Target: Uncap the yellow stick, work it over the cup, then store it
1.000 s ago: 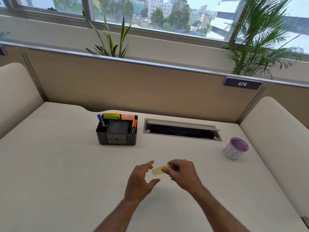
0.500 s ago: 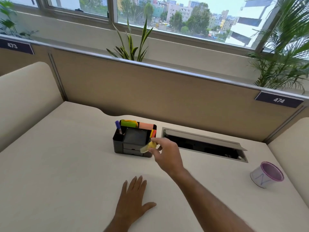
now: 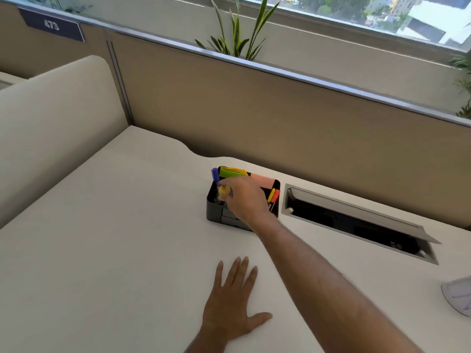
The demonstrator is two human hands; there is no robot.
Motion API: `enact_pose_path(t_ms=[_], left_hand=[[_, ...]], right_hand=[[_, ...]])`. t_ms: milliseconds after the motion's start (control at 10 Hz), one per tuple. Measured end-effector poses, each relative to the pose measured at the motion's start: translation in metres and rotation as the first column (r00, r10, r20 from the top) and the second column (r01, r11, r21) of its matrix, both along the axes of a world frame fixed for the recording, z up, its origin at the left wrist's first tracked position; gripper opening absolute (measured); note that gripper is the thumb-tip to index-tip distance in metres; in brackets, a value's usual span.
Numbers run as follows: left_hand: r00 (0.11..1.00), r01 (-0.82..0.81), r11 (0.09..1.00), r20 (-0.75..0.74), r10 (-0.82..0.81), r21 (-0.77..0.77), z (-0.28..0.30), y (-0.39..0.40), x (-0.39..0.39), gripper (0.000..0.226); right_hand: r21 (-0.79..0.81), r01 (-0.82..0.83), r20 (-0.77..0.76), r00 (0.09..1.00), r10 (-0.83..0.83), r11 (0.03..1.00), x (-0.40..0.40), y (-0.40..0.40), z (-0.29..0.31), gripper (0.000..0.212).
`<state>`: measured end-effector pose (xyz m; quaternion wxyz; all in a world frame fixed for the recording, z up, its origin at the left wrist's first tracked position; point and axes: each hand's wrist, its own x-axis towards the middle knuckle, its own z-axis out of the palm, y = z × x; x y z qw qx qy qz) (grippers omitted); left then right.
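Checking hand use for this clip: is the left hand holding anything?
No. The left hand lies flat and empty on the desk, while the right hand holds the yellow stick over the black organizer.

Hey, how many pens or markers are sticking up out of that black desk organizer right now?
3 visible: a purple marker at the black organizer's far-left corner, and a yellow pen beside a red pen on its right side. The right hand may hide others.

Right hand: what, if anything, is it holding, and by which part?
The right hand pinches the yellow stick over the organizer; the exact part gripped is hidden. The left hand holds nothing.
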<state>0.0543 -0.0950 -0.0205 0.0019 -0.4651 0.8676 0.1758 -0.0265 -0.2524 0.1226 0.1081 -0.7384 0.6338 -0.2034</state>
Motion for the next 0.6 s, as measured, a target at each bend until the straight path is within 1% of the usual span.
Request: enact_pose_path(t_ms=[100,300,500,600], left_hand=[[1.000,-0.001,1.000,0.004,0.001,-0.025,-0.008,-0.002,0.000,0.102],[0.999,-0.001,1.000,0.045,0.001,-0.009,-0.011,-0.002,-0.001,0.102],[0.999,0.001,1.000,0.049,-0.001,0.006,-0.012,-0.004,-0.002,0.102],[0.999,-0.004,1.000,0.033,0.004,0.025,-0.012,-0.001,-0.003,0.102]], right_hand=[[0.125,-0.045,-0.083,0.995,0.055,0.991,0.006,-0.009,-0.012,0.037],[0.216,-0.040,-0.156,0.985,0.075,0.976,0.012,-0.021,-0.023,0.036],[0.249,-0.037,-0.158,0.984,0.078,0.968,0.013,-0.024,-0.025,0.041],[0.213,-0.041,-0.133,0.989,0.070,0.976,0.010,-0.020,-0.025,0.040]])
